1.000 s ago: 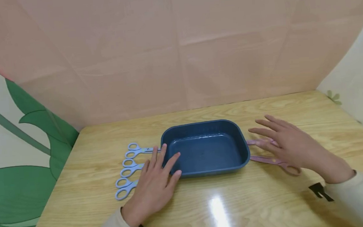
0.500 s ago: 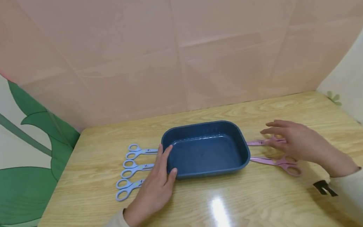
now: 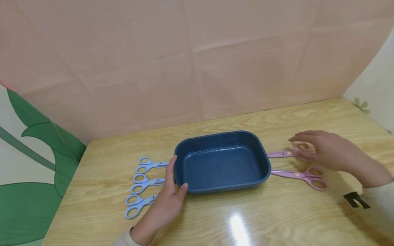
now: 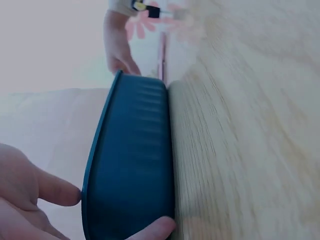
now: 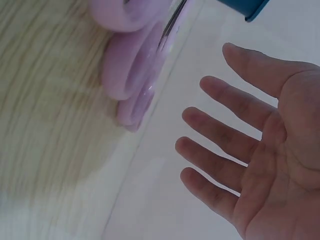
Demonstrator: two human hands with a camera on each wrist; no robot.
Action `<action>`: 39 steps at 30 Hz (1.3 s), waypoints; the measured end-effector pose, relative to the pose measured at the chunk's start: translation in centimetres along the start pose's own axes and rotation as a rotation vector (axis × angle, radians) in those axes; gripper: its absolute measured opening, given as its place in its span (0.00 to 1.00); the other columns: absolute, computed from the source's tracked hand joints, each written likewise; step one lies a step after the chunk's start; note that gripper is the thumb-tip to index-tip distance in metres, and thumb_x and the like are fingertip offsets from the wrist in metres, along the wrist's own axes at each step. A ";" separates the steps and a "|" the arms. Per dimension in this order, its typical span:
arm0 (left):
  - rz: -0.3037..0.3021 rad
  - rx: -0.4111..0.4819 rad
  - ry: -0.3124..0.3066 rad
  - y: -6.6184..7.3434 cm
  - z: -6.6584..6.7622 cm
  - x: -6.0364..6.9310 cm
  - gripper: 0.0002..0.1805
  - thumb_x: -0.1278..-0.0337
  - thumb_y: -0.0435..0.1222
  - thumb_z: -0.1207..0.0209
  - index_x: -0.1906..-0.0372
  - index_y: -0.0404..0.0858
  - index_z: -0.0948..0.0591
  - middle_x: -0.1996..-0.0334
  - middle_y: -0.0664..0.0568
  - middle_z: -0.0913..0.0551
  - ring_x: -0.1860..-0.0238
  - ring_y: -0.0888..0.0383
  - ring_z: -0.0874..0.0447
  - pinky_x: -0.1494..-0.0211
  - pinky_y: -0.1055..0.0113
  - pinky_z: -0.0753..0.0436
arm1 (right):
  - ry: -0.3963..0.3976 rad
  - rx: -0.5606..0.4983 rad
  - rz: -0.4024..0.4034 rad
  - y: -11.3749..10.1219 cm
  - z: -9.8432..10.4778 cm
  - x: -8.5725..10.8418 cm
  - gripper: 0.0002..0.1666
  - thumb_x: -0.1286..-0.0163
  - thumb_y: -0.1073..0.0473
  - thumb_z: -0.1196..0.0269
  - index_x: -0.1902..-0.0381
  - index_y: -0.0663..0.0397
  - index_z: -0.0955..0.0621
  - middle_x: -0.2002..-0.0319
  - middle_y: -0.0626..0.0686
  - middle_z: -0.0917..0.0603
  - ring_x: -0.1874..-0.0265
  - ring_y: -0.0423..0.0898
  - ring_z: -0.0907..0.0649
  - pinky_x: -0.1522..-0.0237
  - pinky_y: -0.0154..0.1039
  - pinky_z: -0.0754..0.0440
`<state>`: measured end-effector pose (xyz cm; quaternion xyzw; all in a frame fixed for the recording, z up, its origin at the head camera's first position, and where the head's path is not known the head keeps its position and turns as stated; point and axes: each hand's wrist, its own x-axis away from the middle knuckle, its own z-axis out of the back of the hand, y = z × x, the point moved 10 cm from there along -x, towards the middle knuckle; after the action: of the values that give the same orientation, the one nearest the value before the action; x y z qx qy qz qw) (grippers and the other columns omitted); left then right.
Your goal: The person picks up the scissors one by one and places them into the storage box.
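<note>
Against the left end of the dark-blue tray [image 3: 222, 167], the left hand [image 3: 166, 203] lays its straight fingers along the outer wall, thumb at the near corner of the rim. Near the pink scissors [image 3: 301, 175], the right hand [image 3: 334, 154] hangs with fingers apart, holding nothing. The tray sits upright on the table [image 3: 197, 229], between those two pairs and three pairs of light-blue scissors [image 3: 149, 182] (whether their tips tuck under it is hard to tell). Probably light, stiff and smooth, it seems apt to slide; the rim at both short ends looks the best hold. It is glossy inside, rectangular with rounded corners.
</note>
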<state>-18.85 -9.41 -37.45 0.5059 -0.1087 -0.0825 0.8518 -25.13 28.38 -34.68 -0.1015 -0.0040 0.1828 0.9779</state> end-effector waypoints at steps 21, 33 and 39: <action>0.102 0.266 0.080 -1.7 0.6 -0.6 0.31 0.22 0.32 0.58 0.21 0.40 0.51 0.21 0.39 0.48 0.47 0.43 0.17 0.58 0.55 0.11 | -0.083 -0.066 -0.037 4.6 -1.9 -0.2 0.24 0.31 0.53 0.35 0.40 0.56 0.20 0.45 0.67 0.17 0.50 0.65 0.17 0.54 0.63 0.20; 0.107 0.318 0.072 -2.0 0.5 -0.7 0.29 0.21 0.31 0.62 0.21 0.41 0.51 0.23 0.37 0.48 0.41 0.36 0.22 0.58 0.53 0.11 | -0.064 -0.118 -0.061 5.5 -2.0 -0.5 0.24 0.37 0.49 0.29 0.45 0.49 0.19 0.47 0.65 0.16 0.49 0.65 0.18 0.54 0.61 0.20; 0.099 0.322 0.075 -2.0 0.5 -0.7 0.29 0.21 0.31 0.62 0.21 0.41 0.51 0.22 0.38 0.49 0.40 0.36 0.23 0.57 0.54 0.11 | -0.053 -0.108 -0.029 5.0 -2.2 -0.7 0.14 0.38 0.52 0.28 0.55 0.44 0.16 0.58 0.49 0.14 0.62 0.44 0.20 0.61 0.44 0.22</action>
<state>-19.74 -10.56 -39.06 0.6323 -0.1136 -0.0031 0.7663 -27.47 32.29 -37.82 -0.1493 -0.0414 0.1707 0.9731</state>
